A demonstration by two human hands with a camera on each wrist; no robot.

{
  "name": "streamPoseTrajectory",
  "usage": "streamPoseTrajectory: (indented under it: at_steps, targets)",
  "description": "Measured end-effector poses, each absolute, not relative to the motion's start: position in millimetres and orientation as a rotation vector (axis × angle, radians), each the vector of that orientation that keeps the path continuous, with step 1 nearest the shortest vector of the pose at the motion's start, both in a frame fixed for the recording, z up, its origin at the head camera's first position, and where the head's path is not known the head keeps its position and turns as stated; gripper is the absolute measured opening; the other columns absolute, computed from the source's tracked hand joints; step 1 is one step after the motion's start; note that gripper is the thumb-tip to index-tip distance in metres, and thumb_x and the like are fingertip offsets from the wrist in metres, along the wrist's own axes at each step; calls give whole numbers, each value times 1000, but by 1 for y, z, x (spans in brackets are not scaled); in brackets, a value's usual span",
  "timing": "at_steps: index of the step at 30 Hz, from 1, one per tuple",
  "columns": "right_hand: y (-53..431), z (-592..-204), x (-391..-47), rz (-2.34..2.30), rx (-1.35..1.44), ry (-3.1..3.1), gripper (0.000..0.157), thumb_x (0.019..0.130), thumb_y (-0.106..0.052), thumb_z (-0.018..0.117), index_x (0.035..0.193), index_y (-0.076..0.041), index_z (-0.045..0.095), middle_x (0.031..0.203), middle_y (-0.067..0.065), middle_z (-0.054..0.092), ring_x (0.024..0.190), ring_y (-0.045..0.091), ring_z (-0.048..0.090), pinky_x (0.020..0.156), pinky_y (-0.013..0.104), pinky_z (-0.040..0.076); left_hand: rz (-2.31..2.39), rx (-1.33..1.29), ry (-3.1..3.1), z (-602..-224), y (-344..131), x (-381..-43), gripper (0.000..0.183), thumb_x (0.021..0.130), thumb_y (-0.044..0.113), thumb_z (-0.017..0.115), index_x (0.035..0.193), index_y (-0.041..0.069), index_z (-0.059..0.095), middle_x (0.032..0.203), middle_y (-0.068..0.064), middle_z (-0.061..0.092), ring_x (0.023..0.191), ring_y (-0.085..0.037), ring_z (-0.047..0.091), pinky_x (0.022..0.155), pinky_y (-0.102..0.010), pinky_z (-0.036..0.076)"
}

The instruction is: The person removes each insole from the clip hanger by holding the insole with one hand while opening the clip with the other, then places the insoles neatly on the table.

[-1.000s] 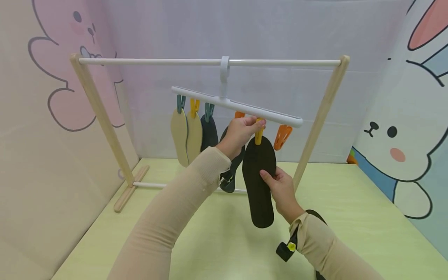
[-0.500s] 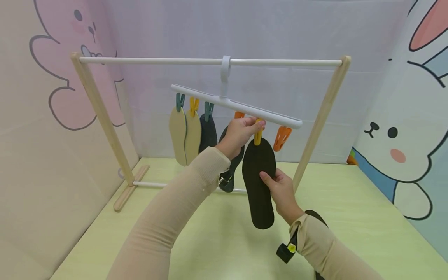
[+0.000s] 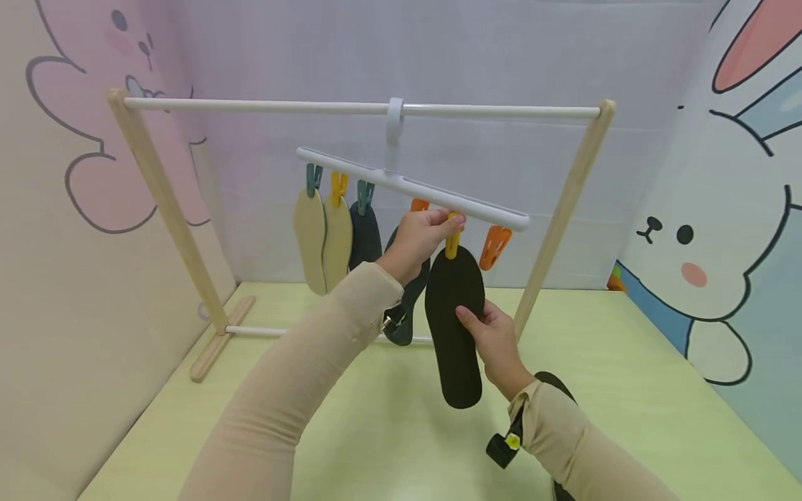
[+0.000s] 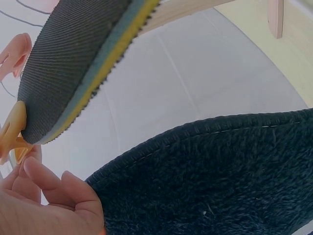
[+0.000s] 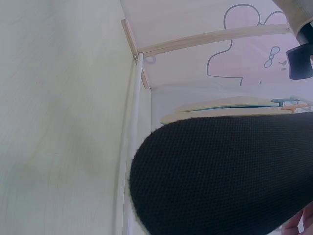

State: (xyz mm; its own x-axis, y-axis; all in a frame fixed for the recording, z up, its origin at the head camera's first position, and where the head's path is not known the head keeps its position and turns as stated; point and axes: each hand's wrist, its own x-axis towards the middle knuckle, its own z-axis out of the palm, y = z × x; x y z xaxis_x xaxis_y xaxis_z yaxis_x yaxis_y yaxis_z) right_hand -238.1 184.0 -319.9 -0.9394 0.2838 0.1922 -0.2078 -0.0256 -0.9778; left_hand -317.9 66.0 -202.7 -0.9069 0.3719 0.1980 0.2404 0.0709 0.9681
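In the head view my left hand (image 3: 413, 240) pinches a yellow clothespin (image 3: 452, 240) just under the right arm of the white hanger (image 3: 407, 184). Below it hangs a black insole (image 3: 454, 327), its top edge at the clothespin's jaws. With thumb in front and fingers behind, my right hand (image 3: 496, 341) holds that insole by its right edge. The left wrist view shows its ribbed face (image 4: 73, 68), its yellow and blue-green layered edge, and the left fingers (image 4: 44, 181) at the clothespin. In the right wrist view the black insole (image 5: 220, 171) covers most of the right hand.
Cream insoles (image 3: 310, 243) and dark insoles (image 3: 365, 236) hang left of my hands from green, yellow and orange clothespins. An orange clothespin (image 3: 495, 247) hangs bare at the right end. The hanger hooks over the rack's white bar (image 3: 263, 106). Another dark insole (image 3: 554, 383) lies under my right forearm.
The head view has turned slightly, shifting everything a little to the left. Both hands keep the same hold on the clothespin and the black insole.
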Motion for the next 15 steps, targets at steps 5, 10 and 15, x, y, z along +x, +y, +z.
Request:
streamPoseTrajectory:
  at_steps: [5,10,15]
  targets:
    - [184,-321,-238,2024,-77,-1918,16,92,1,61,101,14,59,76,-5,65,69,5,64,67,21,51,1985,608,2217,-203,66,-317,33,95,23,61,120,2,66,116,-12,67,118,-20,55,108,-42,30]
    - [185,-323,-238,2022,-86,-1926,15,92,2,61,101,14,59,75,-6,65,68,5,64,67,21,51,1995,598,2214,-203,66,-316,33,95,23,62,120,2,66,116,-12,67,117,-19,55,107,-41,32]
    - [184,-323,-237,2023,-103,-1929,17,92,1,60,103,15,58,75,-6,65,68,5,64,67,22,51,2004,599,2198,-203,66,-314,34,95,23,61,122,1,65,118,-13,66,120,-19,54,108,-41,31]
